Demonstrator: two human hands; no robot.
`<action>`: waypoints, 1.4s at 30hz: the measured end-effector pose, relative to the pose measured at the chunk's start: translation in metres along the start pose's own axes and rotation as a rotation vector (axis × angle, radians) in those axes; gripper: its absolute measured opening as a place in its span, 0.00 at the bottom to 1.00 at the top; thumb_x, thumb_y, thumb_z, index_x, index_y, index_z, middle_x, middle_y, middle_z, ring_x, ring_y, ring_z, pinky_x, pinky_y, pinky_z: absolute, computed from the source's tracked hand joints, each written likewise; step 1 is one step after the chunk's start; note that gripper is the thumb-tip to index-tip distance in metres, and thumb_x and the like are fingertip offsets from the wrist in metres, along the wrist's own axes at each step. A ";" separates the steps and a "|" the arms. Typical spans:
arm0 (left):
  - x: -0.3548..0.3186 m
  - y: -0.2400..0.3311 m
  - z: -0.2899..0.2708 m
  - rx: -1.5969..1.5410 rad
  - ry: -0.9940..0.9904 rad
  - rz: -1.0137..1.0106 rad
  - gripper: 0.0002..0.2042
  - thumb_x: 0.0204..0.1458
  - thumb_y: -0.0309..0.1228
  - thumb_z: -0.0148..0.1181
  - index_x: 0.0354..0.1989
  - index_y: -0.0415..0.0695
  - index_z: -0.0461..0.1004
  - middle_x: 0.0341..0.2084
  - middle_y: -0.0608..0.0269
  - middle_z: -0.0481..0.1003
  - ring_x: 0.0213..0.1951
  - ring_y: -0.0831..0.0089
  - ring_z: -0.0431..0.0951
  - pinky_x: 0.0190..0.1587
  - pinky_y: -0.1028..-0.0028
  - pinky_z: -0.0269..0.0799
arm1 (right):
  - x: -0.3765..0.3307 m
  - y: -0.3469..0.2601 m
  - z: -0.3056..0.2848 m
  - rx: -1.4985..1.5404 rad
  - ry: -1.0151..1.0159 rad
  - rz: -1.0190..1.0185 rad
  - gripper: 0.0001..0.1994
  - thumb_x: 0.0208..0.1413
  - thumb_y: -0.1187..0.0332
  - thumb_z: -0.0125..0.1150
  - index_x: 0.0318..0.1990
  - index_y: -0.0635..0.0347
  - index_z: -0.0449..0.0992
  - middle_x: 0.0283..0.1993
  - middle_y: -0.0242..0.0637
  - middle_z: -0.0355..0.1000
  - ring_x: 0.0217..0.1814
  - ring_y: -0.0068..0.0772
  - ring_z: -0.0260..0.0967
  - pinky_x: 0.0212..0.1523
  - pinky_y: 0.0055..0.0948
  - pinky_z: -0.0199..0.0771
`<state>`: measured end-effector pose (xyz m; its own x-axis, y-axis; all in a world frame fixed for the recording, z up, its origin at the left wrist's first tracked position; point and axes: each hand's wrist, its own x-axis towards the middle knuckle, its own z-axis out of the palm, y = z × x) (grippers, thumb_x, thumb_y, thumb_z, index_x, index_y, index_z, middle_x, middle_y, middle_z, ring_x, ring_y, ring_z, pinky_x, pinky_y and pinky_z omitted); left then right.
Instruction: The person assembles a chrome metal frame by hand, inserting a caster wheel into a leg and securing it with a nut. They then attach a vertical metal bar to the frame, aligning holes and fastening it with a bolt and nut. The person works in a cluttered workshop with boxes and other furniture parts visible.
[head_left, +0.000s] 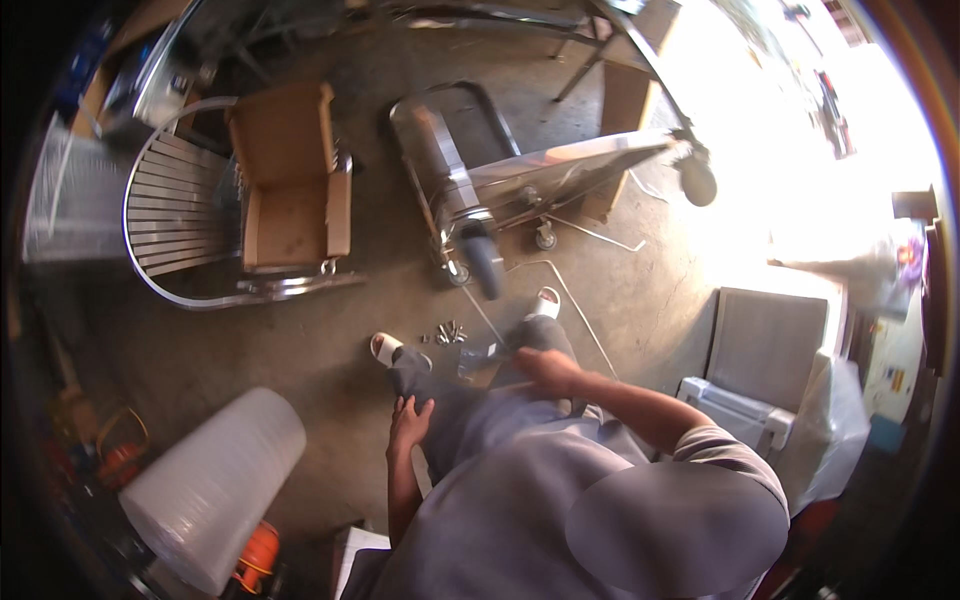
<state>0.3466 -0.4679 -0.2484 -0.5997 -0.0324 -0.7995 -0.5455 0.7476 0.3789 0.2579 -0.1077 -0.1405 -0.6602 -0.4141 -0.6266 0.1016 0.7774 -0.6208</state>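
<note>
My left hand [409, 421] rests on my left thigh, its fingers apart and nothing in it. Over my right knee is my right hand [545, 370], smeared by motion, so its grip and anything inside it cannot be made out. Several small metal pieces [450, 333] lie on the floor between my white sandals. Beside them, close to my right leg, is a small see-through plastic bag [474, 362]. In front of me stands a metal wheeled frame [560, 165] with dark wheels and small casters, tilted on the floor.
An open cardboard box [287, 225] sits on a slatted metal chair [185, 205] at the far left. To my left is a large wrapped roll [225, 480] next to an orange tool [258, 548]. Flat panels [770, 335] lean at the right. A thin white strip [575, 305] runs across the floor.
</note>
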 end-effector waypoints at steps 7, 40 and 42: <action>-0.068 0.266 0.049 -0.086 0.237 0.472 0.14 0.62 0.37 0.66 0.31 0.37 0.81 0.25 0.47 0.82 0.32 0.50 0.84 0.44 0.58 0.77 | -0.152 0.158 -0.177 0.082 0.500 -0.005 0.11 0.65 0.73 0.49 0.50 0.64 0.75 0.47 0.54 0.77 0.52 0.60 0.75 0.53 0.49 0.74; 0.088 0.758 0.036 -0.430 0.546 1.022 0.16 0.53 0.36 0.75 0.46 0.41 0.83 0.45 0.56 0.78 0.49 0.59 0.80 0.53 0.62 0.77 | -0.038 0.191 -0.546 -0.141 0.599 -0.358 0.08 0.68 0.68 0.57 0.50 0.58 0.74 0.43 0.47 0.77 0.43 0.58 0.78 0.40 0.48 0.76; 0.092 0.759 0.041 -0.470 0.572 1.041 0.13 0.53 0.33 0.74 0.43 0.41 0.83 0.43 0.56 0.77 0.45 0.60 0.81 0.49 0.64 0.77 | -0.034 0.195 -0.551 -0.125 0.549 -0.409 0.07 0.68 0.69 0.57 0.50 0.58 0.73 0.42 0.46 0.77 0.42 0.57 0.78 0.39 0.48 0.76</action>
<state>-0.0993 0.1238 -0.0535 -0.9686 0.0573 0.2418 0.2479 0.2900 0.9244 -0.1095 0.3190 0.0195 -0.9114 -0.4114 -0.0038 -0.3005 0.6720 -0.6768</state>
